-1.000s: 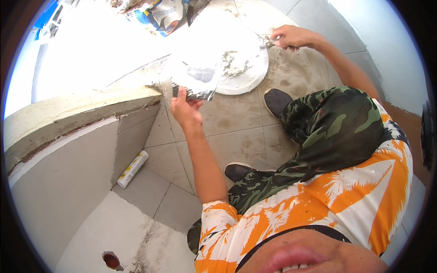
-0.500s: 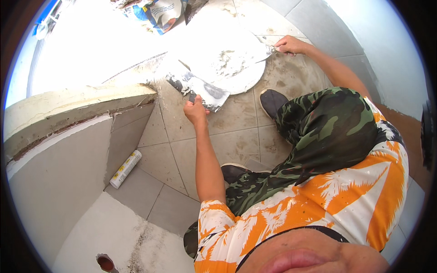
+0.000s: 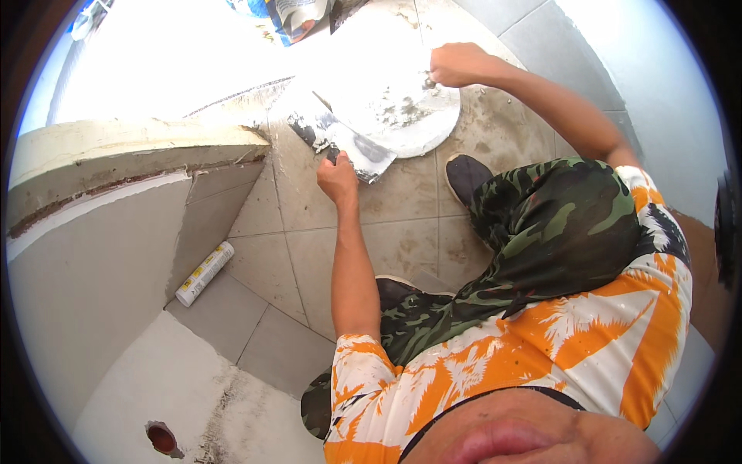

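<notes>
My left hand (image 3: 338, 181) grips the dark handle of a flat, wide plastering trowel (image 3: 366, 158), its blade smeared white. The trowel lies tilted against the near left edge of a round white pan (image 3: 440, 133). Wet white plaster (image 3: 402, 112) sits in the pan, its far part washed out by glare. Over the pan's right side, my right hand (image 3: 457, 65) is closed around what looks like a putty knife (image 3: 428, 80); glare and my fingers hide most of it.
A low tiled wall (image 3: 100, 240) with a rough ledge stands at left. A white cartridge (image 3: 205, 274) lies at its foot. An open bag (image 3: 300, 18) is at the far side, a pipe hole (image 3: 162, 438) at lower left. My shoe (image 3: 467, 179) rests on the stained tiles.
My right hand has moved left from the pan's right rim to over the plaster, turning its back upward. The left hand keeps the trowel in nearly the same place. The view has shifted slightly.
</notes>
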Available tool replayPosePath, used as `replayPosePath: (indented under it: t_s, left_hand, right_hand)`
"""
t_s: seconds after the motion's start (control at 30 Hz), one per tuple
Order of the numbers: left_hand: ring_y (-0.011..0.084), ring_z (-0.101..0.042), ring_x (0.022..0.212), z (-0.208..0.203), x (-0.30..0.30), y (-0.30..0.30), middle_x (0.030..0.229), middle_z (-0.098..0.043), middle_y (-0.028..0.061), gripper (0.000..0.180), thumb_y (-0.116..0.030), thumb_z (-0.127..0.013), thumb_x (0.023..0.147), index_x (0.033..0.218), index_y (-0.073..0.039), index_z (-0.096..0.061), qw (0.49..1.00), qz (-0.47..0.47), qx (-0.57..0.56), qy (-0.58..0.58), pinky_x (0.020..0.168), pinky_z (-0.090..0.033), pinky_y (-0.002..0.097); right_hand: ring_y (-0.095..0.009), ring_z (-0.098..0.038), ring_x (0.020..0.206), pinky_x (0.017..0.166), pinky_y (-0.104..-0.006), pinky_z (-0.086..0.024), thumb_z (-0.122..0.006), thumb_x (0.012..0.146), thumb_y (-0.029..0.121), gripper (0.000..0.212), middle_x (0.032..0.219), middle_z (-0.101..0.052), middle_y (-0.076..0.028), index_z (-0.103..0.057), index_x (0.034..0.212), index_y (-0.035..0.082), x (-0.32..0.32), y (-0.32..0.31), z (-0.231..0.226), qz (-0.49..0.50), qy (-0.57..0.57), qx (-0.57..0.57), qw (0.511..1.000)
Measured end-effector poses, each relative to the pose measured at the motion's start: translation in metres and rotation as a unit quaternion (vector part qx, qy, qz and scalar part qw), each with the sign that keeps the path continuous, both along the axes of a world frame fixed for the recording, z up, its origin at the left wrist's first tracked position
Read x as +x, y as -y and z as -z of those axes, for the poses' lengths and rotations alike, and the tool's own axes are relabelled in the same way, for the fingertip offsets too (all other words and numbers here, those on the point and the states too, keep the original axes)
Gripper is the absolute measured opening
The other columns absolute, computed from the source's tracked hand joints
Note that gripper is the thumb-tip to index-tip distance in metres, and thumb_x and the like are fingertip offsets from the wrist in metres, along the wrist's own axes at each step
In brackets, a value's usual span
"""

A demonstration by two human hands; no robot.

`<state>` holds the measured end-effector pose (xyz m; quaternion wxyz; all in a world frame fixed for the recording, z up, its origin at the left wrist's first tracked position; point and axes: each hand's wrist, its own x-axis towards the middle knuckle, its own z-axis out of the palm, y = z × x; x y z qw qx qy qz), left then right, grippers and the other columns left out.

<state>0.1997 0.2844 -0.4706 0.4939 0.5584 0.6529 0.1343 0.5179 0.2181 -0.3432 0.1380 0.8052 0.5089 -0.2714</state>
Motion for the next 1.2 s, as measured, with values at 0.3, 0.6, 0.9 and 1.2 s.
replayPosePath:
  t_s: [0.3,0.6,0.9,1.2]
  left_hand:
    - [0.0194,-0.057,0.043,-0.009,0.006,0.006,0.062,-0.061,0.0118,0.035,-0.018,-0.071,0.091,0.069,0.0,-0.051,0.991,-0.059,-0.087,0.086,0.035,-0.048,0.0335]
    - [0.0205,-0.057,0.042,0.003,-0.01,0.009,0.06,-0.06,0.0122,0.035,-0.02,-0.072,0.091,0.07,0.001,-0.053,0.99,-0.076,-0.073,0.092,0.035,-0.048,0.0348]
    - [0.0219,-0.06,0.043,-0.007,-0.006,0.014,0.059,-0.062,0.0137,0.036,-0.021,-0.073,0.09,0.07,0.003,-0.055,0.995,-0.048,-0.068,0.048,0.038,-0.05,0.0361]
    - [0.0297,-0.062,0.049,0.003,-0.004,0.017,0.061,-0.063,0.0185,0.04,-0.026,-0.075,0.086,0.065,0.002,-0.055,0.998,-0.038,-0.049,0.02,0.052,-0.05,0.0436]
  right_hand:
    - [-0.032,-0.073,0.078,0.069,-0.0426,-0.058,-0.066,0.082,0.013,0.018,0.085,-0.074,-0.02,-0.074,0.089,-0.002,-0.044,-0.057,-0.035,-0.15,0.064,-0.037,0.986]
    - [-0.035,-0.073,0.08,0.072,-0.0435,-0.059,-0.063,0.081,0.01,0.019,0.087,-0.074,-0.021,-0.074,0.09,-0.002,-0.071,-0.046,-0.064,-0.168,0.032,-0.047,0.984]
    - [-0.034,-0.074,0.078,0.068,-0.046,-0.058,-0.063,0.076,0.01,0.018,0.081,-0.073,-0.021,-0.074,0.086,-0.001,-0.083,-0.045,-0.032,-0.244,0.011,-0.018,0.97]
    - [-0.038,-0.073,0.077,0.067,-0.0461,-0.059,-0.062,0.077,0.011,0.02,0.08,-0.072,-0.025,-0.073,0.083,-0.005,-0.078,-0.065,-0.016,-0.267,0.009,-0.008,0.964]
